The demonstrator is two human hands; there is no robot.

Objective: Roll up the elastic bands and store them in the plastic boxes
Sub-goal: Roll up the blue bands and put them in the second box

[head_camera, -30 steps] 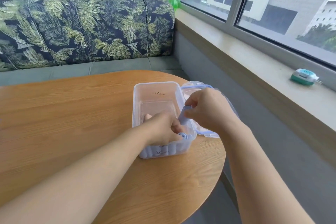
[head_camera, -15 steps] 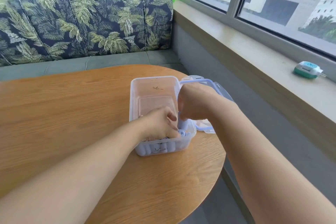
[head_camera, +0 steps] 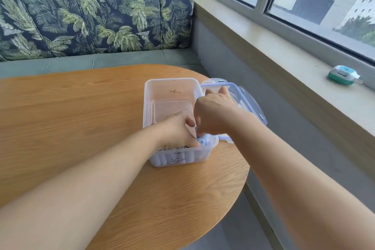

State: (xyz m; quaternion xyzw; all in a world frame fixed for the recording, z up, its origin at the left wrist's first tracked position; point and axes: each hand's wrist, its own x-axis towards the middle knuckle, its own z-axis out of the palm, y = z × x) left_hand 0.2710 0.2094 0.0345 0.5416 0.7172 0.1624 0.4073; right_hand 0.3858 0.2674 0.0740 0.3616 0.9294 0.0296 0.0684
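Risk of unrolling: the rolled elastic bands [head_camera: 204, 141] are springy, I judge; if a hand lets go before a roll is wedged against its neighbours, it may uncoil inside the plastic box [head_camera: 170, 87].
Risk of crowding: both hands work at the near right corner of the box, so lifting one out could drag a roll with it.
Risk to the lid: the lid [head_camera: 249, 103] lies just right of the box, and part of it seems to reach past the edge of the table [head_camera: 81, 117]; a nudge from the right forearm could tip it off.
Risk to the box: it stands near the same table edge, so a hard push rightward could slide it.
Box contents: pale blue rolls stand packed in a row along the near wall, seen through the clear plastic; the far part of the box shows only its bare floor.
Lid contents: nothing lies on it that I can see.
Left hand [head_camera: 176, 130]: inside the near end of the box, fingers curled down over the rolls and seemingly holding them in place.
Right hand [head_camera: 213, 113]: above the near right corner of the box, bent down toward the end roll; its fingertips are hidden, so I cannot tell whether it pinches anything.
Step, as judged: seating one more roll in the row.
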